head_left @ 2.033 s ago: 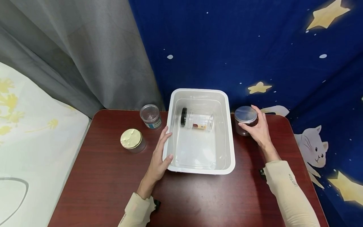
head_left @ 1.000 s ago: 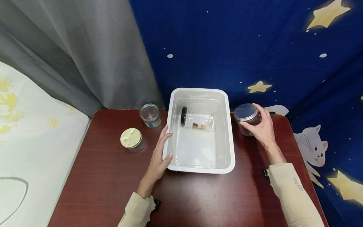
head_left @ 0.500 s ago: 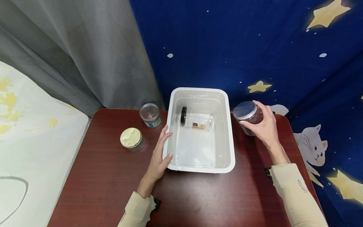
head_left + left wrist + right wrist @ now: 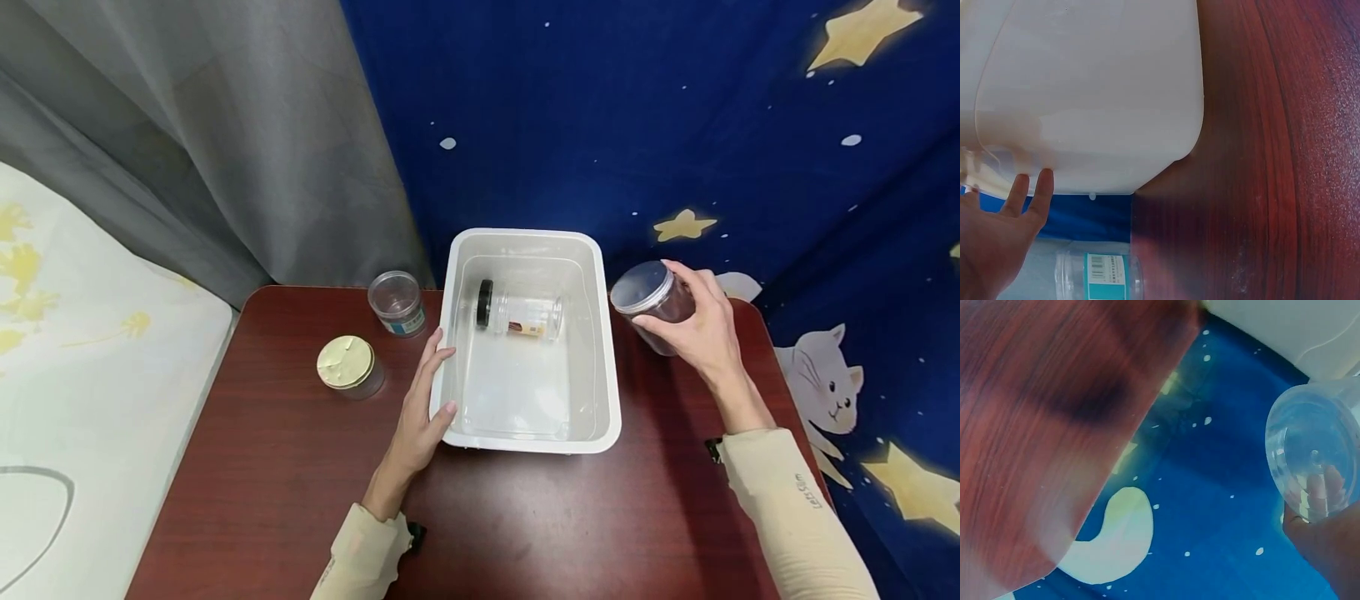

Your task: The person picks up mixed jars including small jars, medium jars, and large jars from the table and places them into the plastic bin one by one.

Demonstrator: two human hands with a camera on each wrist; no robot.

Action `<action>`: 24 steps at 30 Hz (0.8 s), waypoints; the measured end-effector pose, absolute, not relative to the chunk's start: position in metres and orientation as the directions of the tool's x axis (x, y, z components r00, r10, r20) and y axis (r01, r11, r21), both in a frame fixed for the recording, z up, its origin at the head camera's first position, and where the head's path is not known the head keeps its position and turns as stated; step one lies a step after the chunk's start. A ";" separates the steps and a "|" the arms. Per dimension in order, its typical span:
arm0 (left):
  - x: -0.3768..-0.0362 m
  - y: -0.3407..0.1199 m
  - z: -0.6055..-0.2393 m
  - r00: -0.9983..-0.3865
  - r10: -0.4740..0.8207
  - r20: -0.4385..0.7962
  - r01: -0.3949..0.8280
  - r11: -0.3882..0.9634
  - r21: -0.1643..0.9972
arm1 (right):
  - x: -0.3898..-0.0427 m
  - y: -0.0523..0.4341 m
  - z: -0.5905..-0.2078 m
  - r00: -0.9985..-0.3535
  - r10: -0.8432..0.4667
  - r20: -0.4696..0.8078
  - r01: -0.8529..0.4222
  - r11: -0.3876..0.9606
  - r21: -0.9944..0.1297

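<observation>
My right hand grips a clear plastic jar with a silvery lid, thumb on one side and fingers on the other. The jar leans, its lid toward the white plastic bin; the right wrist view shows its clear round base. My left hand rests along the bin's left rim with fingers fairly straight; in the left wrist view its fingertips touch the bin's outer wall. Inside the bin, a clear jar with a black lid and an orange-brown label lies on its side.
Left of the bin stand a clear jar with a blue-green label and a jar with a gold foil top. The reddish-brown table ends at the back against a grey curtain and a blue star-patterned curtain.
My right hand has lifted the silvery-lidded jar slightly and tilted its lid toward the bin. My left hand has stayed at the bin's rim.
</observation>
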State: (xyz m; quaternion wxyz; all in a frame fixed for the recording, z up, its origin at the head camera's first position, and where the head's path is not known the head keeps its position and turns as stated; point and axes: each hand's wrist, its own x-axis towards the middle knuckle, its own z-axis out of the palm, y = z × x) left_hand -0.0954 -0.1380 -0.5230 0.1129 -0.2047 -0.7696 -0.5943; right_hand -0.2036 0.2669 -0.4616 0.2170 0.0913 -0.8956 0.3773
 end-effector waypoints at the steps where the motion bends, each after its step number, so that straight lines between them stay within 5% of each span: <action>1: -0.096 -0.138 -0.523 -0.890 0.183 0.418 0.451 0.208 0.868 | -0.204 0.267 -0.459 -0.888 -0.005 0.460 -0.331 0.701 -0.631; 24: -0.096 -0.138 -0.525 -0.884 0.180 0.432 0.463 0.212 0.861 | -0.192 0.255 -0.422 -0.905 -0.095 0.414 -0.351 0.716 -0.604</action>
